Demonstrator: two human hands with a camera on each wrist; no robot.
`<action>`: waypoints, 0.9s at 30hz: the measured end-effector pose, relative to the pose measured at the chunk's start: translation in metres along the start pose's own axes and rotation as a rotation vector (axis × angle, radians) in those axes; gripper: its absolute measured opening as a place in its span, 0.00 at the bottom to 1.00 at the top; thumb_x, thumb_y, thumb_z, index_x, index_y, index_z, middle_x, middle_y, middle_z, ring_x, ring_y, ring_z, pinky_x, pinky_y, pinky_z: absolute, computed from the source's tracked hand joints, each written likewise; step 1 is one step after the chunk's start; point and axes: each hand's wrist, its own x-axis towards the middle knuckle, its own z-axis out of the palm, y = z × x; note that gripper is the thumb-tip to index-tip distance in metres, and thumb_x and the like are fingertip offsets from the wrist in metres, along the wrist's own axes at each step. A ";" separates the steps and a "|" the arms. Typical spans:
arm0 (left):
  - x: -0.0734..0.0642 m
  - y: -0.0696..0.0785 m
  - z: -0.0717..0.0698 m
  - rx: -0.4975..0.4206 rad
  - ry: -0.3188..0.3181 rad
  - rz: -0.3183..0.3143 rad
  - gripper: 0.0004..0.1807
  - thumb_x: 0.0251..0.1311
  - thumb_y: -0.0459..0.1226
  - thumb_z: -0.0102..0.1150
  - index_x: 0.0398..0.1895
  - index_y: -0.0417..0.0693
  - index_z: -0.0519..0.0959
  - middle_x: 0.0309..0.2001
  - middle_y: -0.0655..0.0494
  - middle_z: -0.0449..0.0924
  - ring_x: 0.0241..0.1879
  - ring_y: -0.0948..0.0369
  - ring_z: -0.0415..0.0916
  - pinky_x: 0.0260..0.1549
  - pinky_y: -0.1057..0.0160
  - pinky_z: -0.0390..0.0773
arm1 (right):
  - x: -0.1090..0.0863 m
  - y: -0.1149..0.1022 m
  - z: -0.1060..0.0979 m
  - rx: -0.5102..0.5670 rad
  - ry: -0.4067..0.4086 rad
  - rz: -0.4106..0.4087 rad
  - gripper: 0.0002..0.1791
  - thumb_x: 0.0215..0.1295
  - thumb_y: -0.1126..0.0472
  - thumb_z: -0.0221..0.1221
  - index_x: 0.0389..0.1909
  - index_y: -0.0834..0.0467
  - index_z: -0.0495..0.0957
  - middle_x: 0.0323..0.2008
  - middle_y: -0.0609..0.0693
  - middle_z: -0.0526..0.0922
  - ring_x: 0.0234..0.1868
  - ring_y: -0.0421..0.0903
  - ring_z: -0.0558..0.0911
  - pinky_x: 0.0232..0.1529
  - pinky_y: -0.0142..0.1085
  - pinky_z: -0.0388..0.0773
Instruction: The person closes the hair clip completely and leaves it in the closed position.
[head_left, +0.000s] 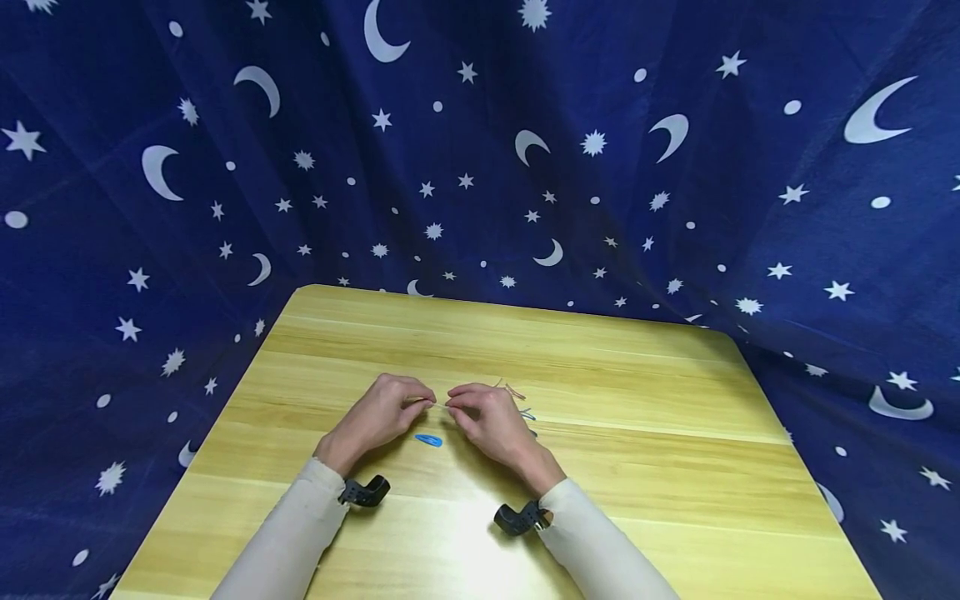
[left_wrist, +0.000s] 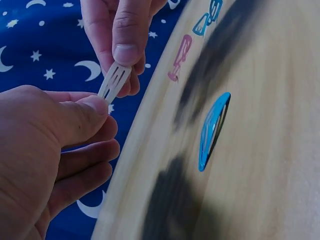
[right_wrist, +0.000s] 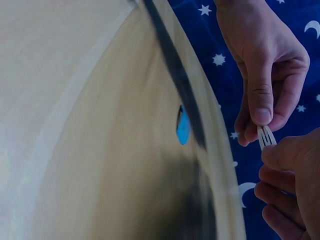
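Note:
My left hand (head_left: 381,414) and right hand (head_left: 491,425) meet above the table, each pinching an end of a white snap hair clip (left_wrist: 115,82) between thumb and fingers. The clip's slotted middle shows between the fingertips, while both ends are covered. A blue snap hair clip (head_left: 428,440) lies on the wood just below the hands in the head view, touched by neither. In the left wrist view it looks closed and lies beside its shadow.
Beyond my right hand lie a pink hair clip (left_wrist: 181,57) and a blue hair clip (left_wrist: 201,24), with more clips partly hidden by that hand in the head view. The wooden table (head_left: 637,467) ends at a dark blue curtain (head_left: 480,150) with moons and stars.

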 end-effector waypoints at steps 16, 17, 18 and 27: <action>-0.010 -0.007 0.008 -0.005 -0.079 -0.108 0.05 0.69 0.30 0.73 0.44 0.45 0.93 0.44 0.54 0.94 0.47 0.58 0.92 0.50 0.57 0.91 | -0.002 0.004 0.017 -0.018 -0.137 0.068 0.07 0.73 0.63 0.69 0.46 0.58 0.94 0.55 0.55 0.92 0.59 0.52 0.90 0.68 0.51 0.84; -0.010 -0.008 0.009 -0.008 -0.083 -0.111 0.05 0.69 0.30 0.73 0.44 0.45 0.93 0.44 0.55 0.94 0.46 0.58 0.92 0.49 0.57 0.91 | -0.002 0.005 0.018 -0.021 -0.143 0.066 0.07 0.74 0.63 0.69 0.46 0.58 0.94 0.55 0.55 0.92 0.60 0.52 0.90 0.68 0.49 0.84; -0.011 -0.008 0.010 -0.013 -0.087 -0.118 0.05 0.69 0.30 0.73 0.43 0.46 0.93 0.44 0.55 0.94 0.46 0.59 0.91 0.49 0.58 0.91 | -0.002 0.005 0.019 -0.024 -0.147 0.062 0.07 0.74 0.63 0.69 0.46 0.58 0.94 0.55 0.55 0.92 0.60 0.52 0.90 0.68 0.48 0.84; -0.011 -0.011 0.016 0.000 -0.097 -0.135 0.04 0.67 0.31 0.75 0.40 0.49 0.93 0.42 0.58 0.93 0.44 0.62 0.89 0.48 0.59 0.90 | -0.004 0.005 0.022 -0.093 -0.140 0.043 0.05 0.73 0.63 0.69 0.43 0.56 0.94 0.55 0.54 0.92 0.57 0.51 0.91 0.64 0.46 0.87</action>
